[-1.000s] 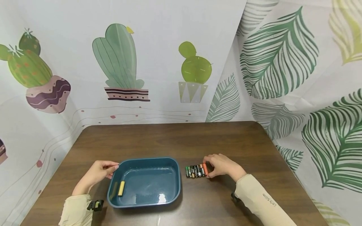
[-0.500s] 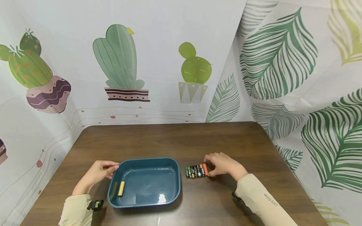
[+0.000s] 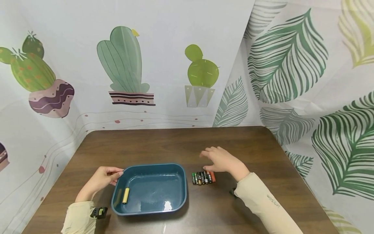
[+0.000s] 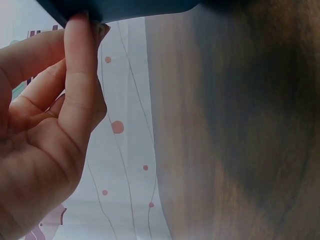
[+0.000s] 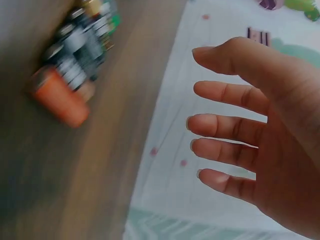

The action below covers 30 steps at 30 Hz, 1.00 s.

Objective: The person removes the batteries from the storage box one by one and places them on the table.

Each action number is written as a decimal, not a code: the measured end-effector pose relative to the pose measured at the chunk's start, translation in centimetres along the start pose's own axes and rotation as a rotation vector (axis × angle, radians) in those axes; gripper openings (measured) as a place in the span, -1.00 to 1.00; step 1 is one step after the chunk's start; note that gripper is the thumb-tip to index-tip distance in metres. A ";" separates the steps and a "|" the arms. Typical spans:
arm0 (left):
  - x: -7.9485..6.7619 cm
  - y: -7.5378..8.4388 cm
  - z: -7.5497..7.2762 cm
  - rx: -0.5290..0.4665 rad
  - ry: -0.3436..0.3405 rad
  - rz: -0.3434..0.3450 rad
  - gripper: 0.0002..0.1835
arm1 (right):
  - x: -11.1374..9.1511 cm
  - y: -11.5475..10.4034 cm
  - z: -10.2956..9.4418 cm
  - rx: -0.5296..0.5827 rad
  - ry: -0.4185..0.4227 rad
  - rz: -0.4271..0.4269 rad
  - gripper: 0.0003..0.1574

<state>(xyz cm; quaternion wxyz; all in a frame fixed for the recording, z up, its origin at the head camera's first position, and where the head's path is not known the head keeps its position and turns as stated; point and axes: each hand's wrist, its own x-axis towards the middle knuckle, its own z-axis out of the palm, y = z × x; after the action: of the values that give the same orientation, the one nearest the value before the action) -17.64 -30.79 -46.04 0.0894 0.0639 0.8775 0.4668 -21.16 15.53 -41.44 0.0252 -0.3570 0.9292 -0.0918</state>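
My left hand [image 3: 100, 181] pinches the upper left corner of a blue tray [image 3: 149, 212] between thumb and fingers; the left wrist view shows this grip on the dark rim [image 4: 135, 11]. Inside the tray, along its left side, lies one yellow battery [image 3: 125, 196]. Right of the tray, several batteries [image 3: 201, 178] lie side by side in a row on the table, with an orange battery [image 5: 62, 97] at the row's right end. My right hand [image 3: 223, 161] is over the far side of that row, holding nothing, its fingers spread apart in the right wrist view.
The brown wooden table [image 3: 175, 143] reaches back to a wall covering [image 3: 166, 65] printed with cacti and leaves. Wrist devices, such as the black one [image 3: 99, 213] at my left wrist, sit near both sleeves.
My right hand has lifted off the orange battery at the row's end and moved away from me and slightly left. The left hand and the tray have stayed in place.
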 end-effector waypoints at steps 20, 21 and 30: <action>0.1 -0.4 0.0 0.002 0.001 0.020 -0.74 | 7.9 -8.6 -2.5 -0.049 -0.026 -0.173 -0.50; 0.1 -0.5 0.0 0.002 0.001 0.022 -0.74 | 8.3 -9.0 -2.6 -0.051 -0.033 -0.179 -0.50; 0.2 -0.5 0.0 -0.003 0.003 0.026 -0.73 | 11.4 -12.7 -1.6 -0.102 -0.096 -0.233 -0.49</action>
<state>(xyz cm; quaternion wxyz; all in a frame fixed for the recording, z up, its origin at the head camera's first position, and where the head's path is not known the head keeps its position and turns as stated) -17.89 -31.08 -46.47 0.0819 0.0746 0.8760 0.4695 -21.48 -1.05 -37.27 0.0407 -0.4672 0.8827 -0.0293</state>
